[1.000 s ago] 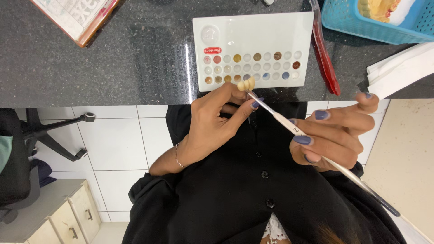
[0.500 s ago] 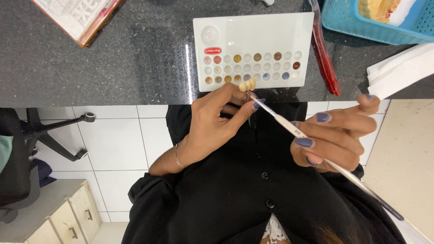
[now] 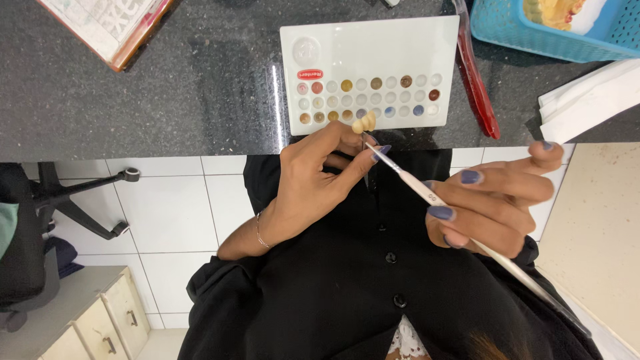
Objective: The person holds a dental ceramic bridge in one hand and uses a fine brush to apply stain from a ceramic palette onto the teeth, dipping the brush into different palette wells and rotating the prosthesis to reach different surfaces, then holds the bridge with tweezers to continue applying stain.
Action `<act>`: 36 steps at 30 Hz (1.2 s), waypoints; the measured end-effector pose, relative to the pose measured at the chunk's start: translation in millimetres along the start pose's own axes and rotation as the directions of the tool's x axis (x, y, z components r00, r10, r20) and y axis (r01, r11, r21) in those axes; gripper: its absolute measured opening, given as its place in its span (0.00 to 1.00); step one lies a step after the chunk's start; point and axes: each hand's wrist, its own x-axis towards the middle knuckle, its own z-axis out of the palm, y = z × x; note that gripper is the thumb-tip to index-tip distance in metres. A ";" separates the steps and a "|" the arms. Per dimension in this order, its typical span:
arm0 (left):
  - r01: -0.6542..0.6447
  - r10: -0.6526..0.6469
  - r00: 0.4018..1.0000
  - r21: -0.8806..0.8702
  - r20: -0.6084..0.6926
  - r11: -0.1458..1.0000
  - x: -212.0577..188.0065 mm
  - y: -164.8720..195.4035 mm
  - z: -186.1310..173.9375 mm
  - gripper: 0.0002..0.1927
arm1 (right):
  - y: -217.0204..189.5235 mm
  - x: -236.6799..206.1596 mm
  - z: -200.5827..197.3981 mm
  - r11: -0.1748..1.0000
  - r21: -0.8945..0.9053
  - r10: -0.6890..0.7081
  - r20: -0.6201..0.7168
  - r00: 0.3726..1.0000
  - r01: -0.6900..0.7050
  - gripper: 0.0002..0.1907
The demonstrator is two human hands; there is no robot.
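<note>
Tooth model [image 3: 364, 123]: small cream piece, centre of the frame, just below the palette's lower edge.
Left hand [image 3: 320, 180]: grip pinching the tooth model.
Right hand [image 3: 490, 203]: grip pinching a thin brush [image 3: 427, 193], tip at the tooth model.
Palette [image 3: 373, 47]: white, coloured wells, on the black table [image 3: 200, 87].
Basket [image 3: 507, 30]: blue, upper right.

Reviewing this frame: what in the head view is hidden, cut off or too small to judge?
- Small cream tooth-shaped piece: the left hand fingers hide its lower part and the grip on it.
- Thin white-handled brush: bristle tip too small to tell if it carries paint; the right hand covers part of the handle.
- Blue plastic basket: cut off by the top edge.
- Orange-edged book: cut off at the top.
</note>
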 end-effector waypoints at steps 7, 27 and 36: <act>-0.006 0.006 1.000 -0.007 -0.001 1.000 -0.2 0.0 0.5 0.06 | -3.6 7.0 9.4 1.000 -0.019 0.010 -0.074 0.997 -0.012 0.13; 0.005 -0.005 1.000 0.006 -0.006 1.000 -1.8 1.1 0.8 0.06 | -2.2 3.5 3.7 1.000 -0.005 -0.015 0.029 0.999 0.015 0.15; -0.022 0.022 1.000 0.013 0.003 1.000 -1.4 1.2 -0.7 0.06 | -3.2 1.4 8.3 0.999 -0.008 0.032 -0.051 0.998 -0.033 0.14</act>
